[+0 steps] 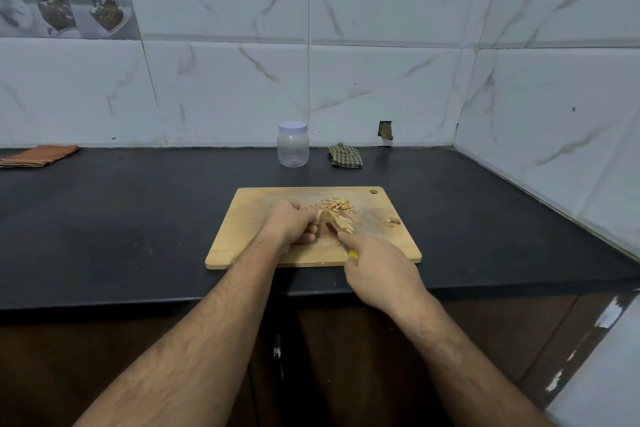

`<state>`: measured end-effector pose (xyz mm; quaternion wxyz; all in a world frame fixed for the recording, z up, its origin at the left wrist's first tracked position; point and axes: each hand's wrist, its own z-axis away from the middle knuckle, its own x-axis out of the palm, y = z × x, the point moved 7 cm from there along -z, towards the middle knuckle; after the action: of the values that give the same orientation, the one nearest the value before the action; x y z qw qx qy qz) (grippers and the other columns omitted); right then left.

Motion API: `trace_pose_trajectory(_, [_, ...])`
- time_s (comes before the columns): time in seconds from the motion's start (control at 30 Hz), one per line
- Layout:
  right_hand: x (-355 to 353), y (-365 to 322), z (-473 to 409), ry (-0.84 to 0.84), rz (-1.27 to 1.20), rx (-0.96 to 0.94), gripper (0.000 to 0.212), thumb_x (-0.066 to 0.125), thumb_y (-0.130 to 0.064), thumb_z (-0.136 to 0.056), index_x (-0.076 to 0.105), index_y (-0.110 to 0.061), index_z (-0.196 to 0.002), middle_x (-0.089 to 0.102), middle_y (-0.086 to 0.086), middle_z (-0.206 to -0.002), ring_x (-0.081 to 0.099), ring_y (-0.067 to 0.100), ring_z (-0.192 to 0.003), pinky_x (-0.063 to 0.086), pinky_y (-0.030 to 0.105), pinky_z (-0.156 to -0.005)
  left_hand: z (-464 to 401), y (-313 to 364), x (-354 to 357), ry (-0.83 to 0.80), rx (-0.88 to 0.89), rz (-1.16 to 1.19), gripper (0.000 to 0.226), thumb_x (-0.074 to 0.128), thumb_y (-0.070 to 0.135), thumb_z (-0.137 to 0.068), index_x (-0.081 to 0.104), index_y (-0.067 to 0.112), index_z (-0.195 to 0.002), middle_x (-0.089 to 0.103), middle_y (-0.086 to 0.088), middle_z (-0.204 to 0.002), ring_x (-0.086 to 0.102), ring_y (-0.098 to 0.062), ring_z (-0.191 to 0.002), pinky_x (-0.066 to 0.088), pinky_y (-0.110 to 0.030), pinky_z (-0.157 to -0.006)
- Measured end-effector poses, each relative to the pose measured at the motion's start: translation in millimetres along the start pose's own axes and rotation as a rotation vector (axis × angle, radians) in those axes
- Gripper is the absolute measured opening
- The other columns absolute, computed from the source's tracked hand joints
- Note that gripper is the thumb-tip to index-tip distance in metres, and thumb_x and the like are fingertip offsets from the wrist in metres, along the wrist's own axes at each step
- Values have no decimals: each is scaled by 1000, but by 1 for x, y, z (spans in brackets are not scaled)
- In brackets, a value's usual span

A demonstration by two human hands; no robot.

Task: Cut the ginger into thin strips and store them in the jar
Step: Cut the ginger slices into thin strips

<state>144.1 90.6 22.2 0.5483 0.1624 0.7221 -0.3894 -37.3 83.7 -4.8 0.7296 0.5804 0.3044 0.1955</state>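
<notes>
Both hands work on the cutting board (249, 246): left hand (289, 224) curled over a ginger piece (319, 215), right hand (375, 267) gripping the knife (334, 232), forefinger along the blade.

Counter (121, 218) carries the board; the jar (293, 146), lid on, stands well behind it. Cut strips (341, 211) lie just right of the left hand (light, stiff, likely moist and clingy); gather them in a loose pinch from the heap's sides.
</notes>
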Motion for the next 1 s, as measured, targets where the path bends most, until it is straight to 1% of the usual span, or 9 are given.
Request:
trace_pose_trajectory(0.1, [0,2,-9,-46,38,25,59,40,-13,-94,41,-35,-149,56,-1,-140,53,23,-124,48,35,-92,-4,3,-17,179,83,-91,17,62,10,-87,66,16,-71,64,1,-57,54,-14,-47,48,-26,-54])
trace_pose_trajectory(0.17, [-6,4,-19,-31,65,39,59,40,-10,-92,44,-33,-146,60,3,-133,56,25,-118,47,35,-87,-4,11,-22,264,154,-245,12,62,15,-84,68,19,-74,69,5,-68,62,-14,-62,50,-26,-63])
trace_pose_trajectory(0.27, [-7,0,-28,-12,54,17,57,41,-11,-92,46,-31,-145,61,5,-129,56,26,-113,47,35,-85,-4,22,-16,261,207,-464,8,68,25,-86,67,23,-79,70,7,-79,66,-14,-79,51,-27,-69])
trace_pose_trajectory(0.4, [3,-5,-33,-46,42,-15,45,37,-15,-94,53,-24,-135,64,6,-114,56,26,-98,46,35,-76,-6,37,-8,258,250,-687,2,66,26,-89,68,27,-89,70,6,-85,66,-17,-85,52,-29,-71])
trace_pose_trajectory(0.5, [3,-5,-39,-36,48,-9,41,37,-15,-94,51,-21,-133,62,5,-108,51,24,-91,40,35,-71,-7,42,-2,194,231,-857,6,65,25,-91,70,28,-94,70,5,-92,65,-18,-89,55,-30,-76])
trace_pose_trajectory(0.57, [3,-6,-41,-39,63,-2,41,37,-16,-94,51,-21,-133,58,2,-98,51,23,-87,39,34,-68,-8,41,2,150,214,-928,8,65,26,-90,72,24,-94,71,3,-94,66,-19,-90,56,-32,-79])
trace_pose_trajectory(0.7, [5,-7,-47,-66,48,11,42,37,-14,-90,56,-21,-127,55,-2,-81,57,20,-69,44,32,-60,-6,40,8,143,218,-971,10,65,20,-87,74,21,-91,71,1,-92,65,-19,-88,57,-34,-81])
trace_pose_trajectory(0.83, [3,-8,-52,-85,25,16,39,37,-15,-92,59,-20,-123,62,1,-82,61,18,-57,50,29,-54,-6,36,9,150,215,-955,10,66,19,-86,76,21,-88,72,2,-91,65,-19,-88,56,-33,-80])
trace_pose_trajectory(1.0, [2,-9,-49,-127,-18,-4,47,36,-14,-93,54,-24,-135,63,-2,-87,63,15,-46,54,27,-51,-6,30,8,125,199,-874,5,73,30,-85,74,27,-81,69,7,-86,62,-13,-87,46,-25,-68])
